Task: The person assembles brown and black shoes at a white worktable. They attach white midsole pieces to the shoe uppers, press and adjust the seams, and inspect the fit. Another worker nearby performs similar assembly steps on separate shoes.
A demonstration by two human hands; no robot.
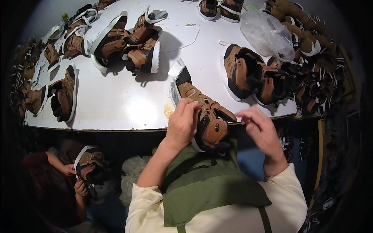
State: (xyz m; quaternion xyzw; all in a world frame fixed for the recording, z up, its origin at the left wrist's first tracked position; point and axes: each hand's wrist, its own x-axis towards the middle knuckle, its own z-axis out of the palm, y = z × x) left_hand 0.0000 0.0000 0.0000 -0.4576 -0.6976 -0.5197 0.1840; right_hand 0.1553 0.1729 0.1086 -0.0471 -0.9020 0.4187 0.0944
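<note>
A brown shoe with black trim and a white sole [213,131] is tilted over the front edge of the table, its toe end pointing away from me. My left hand [183,122] is closed around its side, fingers pressed near the laces. My right hand [260,130] hovers just right of the shoe's collar and tongue. Motion smears its fingertips, and I cannot see whether anything is between them. Beyond the shoe's far end lies a white piece with a toothed edge [177,68], touching or very near it.
On the white table [116,97], brown shoes [142,42] stand in groups at left and back. A pair [248,75] and piled shoes [314,81] are at right, beside a clear plastic bag [268,35]. At lower left, another person's hands [74,174] hold a shoe [90,163].
</note>
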